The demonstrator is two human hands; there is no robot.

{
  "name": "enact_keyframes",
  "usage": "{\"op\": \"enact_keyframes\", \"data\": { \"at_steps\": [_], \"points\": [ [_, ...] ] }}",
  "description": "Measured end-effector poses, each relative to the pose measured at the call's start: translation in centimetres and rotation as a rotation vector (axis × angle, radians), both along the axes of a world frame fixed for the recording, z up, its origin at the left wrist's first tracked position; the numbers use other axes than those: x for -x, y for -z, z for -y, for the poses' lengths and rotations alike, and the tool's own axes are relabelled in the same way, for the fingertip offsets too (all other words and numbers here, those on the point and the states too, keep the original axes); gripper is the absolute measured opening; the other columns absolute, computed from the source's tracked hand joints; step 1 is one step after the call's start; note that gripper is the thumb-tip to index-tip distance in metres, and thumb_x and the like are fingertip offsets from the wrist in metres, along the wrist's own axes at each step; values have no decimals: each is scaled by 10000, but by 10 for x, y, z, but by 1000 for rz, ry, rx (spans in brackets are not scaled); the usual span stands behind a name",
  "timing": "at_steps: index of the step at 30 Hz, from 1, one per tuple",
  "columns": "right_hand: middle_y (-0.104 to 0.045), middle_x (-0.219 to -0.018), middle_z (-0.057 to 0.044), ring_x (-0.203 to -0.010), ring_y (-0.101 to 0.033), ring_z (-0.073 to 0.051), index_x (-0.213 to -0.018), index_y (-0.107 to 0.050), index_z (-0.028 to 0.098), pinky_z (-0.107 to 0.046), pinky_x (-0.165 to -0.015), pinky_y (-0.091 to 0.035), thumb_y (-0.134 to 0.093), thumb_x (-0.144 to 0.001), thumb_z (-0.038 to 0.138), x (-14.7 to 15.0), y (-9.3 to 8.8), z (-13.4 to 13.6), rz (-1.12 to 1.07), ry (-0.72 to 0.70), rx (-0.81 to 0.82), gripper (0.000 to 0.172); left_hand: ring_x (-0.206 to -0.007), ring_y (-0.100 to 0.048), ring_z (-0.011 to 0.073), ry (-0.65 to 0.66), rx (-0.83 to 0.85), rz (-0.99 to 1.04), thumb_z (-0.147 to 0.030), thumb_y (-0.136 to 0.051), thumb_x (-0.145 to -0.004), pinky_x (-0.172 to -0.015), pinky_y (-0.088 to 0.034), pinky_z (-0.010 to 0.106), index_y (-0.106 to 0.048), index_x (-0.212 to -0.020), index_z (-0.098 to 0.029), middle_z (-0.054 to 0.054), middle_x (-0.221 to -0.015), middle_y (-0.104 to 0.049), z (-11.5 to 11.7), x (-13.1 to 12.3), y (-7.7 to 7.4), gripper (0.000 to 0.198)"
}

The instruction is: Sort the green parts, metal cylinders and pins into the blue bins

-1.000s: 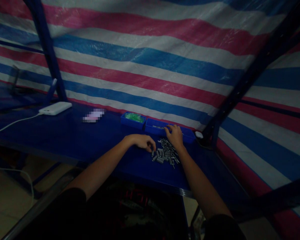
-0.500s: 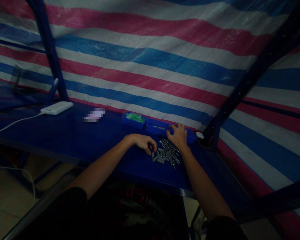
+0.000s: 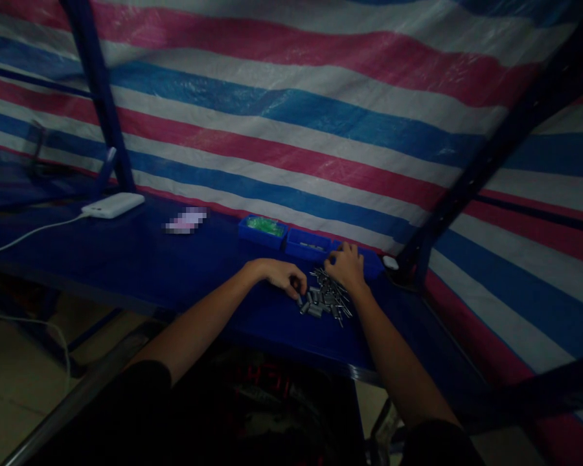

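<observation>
A heap of several small grey metal cylinders and pins [image 3: 325, 300] lies on the dark blue table [image 3: 175, 265]. My left hand [image 3: 282, 276] rests at the heap's left edge, fingers curled in a pinch on something I cannot make out. My right hand [image 3: 346, 266] is at the heap's far side, fingers bent down onto the pins, just in front of a blue tray [image 3: 309, 244]. Another blue tray [image 3: 263, 230] to the left holds green bits.
A white power bank [image 3: 113, 204] with a white cable lies at the table's far left. A small white round thing [image 3: 390, 262] sits by the dark metal post at right. A striped tarp hangs behind the table. The scene is dim.
My right hand has drawn back from over the blue tray toward the heap of pins. The left hand has stayed at the heap's left edge. The camera tilted slightly.
</observation>
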State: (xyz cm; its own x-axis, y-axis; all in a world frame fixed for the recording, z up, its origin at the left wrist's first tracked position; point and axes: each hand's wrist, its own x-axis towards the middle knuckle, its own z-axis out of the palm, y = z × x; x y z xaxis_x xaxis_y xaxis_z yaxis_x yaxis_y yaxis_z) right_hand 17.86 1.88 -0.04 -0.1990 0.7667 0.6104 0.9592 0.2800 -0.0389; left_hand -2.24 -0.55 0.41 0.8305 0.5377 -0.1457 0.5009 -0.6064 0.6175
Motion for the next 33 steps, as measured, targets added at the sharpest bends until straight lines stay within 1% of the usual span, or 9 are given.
{"op": "enact_keyframes", "data": {
  "at_steps": [5,9,14,17,20,23,27,30,33],
  "points": [
    [-574,-924,-136,-915,-481,-279,-962,-592,164,-381,-733,-362,-465,-767,312,2,-4,1,-62,54,-109,276,-783,-510,137,11,-13,-32,-237,-647,-648,-658,-377,205,-646,-859,-208,-8,-826,-588,1,0,-2,213],
    [-613,-687,-83,-684,-556,-226,-774,-634,201,-314,-607,-357,-488,-745,308,-2,-5,-1,3,92,98,184,-750,-512,138,-18,-47,-57,-230,-658,-635,-628,-373,207,-642,-822,-193,-10,-793,-577,2,0,-2,191],
    [-630,-689,-62,-651,-572,-202,-753,-618,200,-275,-566,-339,-457,-784,364,-3,-8,0,-82,116,-6,232,-648,-520,109,-180,-85,-60,-240,-615,-708,-551,-353,180,-606,-811,-165,-13,-716,-581,-2,1,2,128],
    [-615,-666,-28,-630,-564,-187,-844,-602,210,-264,-554,-338,-463,-792,366,3,-6,2,-112,-1,44,215,-607,-520,111,-334,-242,-11,-289,-551,-778,-526,-339,191,-585,-853,-140,10,-697,-595,-8,3,4,170],
    [-598,-662,-4,-629,-559,-167,-969,-574,205,-254,-568,-363,-477,-794,375,13,-2,5,-100,-271,123,262,-657,-539,128,-463,-395,92,-302,-468,-831,-563,-353,208,-571,-896,-133,33,-748,-615,-14,7,4,208],
    [-626,-823,-33,-738,-569,-168,-1080,-528,190,-261,-650,-405,-525,-768,318,25,4,9,-59,-492,133,337,-685,-544,134,-532,-427,151,-279,-377,-868,-592,-369,217,-570,-876,-132,39,-772,-618,-17,7,4,243],
    [-627,-957,-71,-840,-569,-174,-1032,-547,185,-274,-736,-411,-483,-805,245,34,7,11,-35,-545,108,243,-673,-540,130,-527,-396,206,-315,-302,-892,-605,-385,223,-569,-794,-134,31,-743,-608,-18,5,4,338],
    [-633,-928,-70,-845,-573,-175,-980,-561,188,-266,-730,-401,-435,-847,273,34,6,10,-45,-528,93,201,-655,-538,129,-559,-375,281,-353,-278,-898,-612,-393,231,-565,-784,-136,22,-715,-595,-18,4,4,376],
    [-629,-819,-48,-763,-573,-164,-888,-564,192,-248,-676,-385,-350,-887,290,33,5,9,-76,-494,108,235,-680,-542,127,-564,-401,398,-294,-286,-897,-646,-409,239,-550,-923,-138,17,-742,-589,-16,3,3,307]
  ]
}}
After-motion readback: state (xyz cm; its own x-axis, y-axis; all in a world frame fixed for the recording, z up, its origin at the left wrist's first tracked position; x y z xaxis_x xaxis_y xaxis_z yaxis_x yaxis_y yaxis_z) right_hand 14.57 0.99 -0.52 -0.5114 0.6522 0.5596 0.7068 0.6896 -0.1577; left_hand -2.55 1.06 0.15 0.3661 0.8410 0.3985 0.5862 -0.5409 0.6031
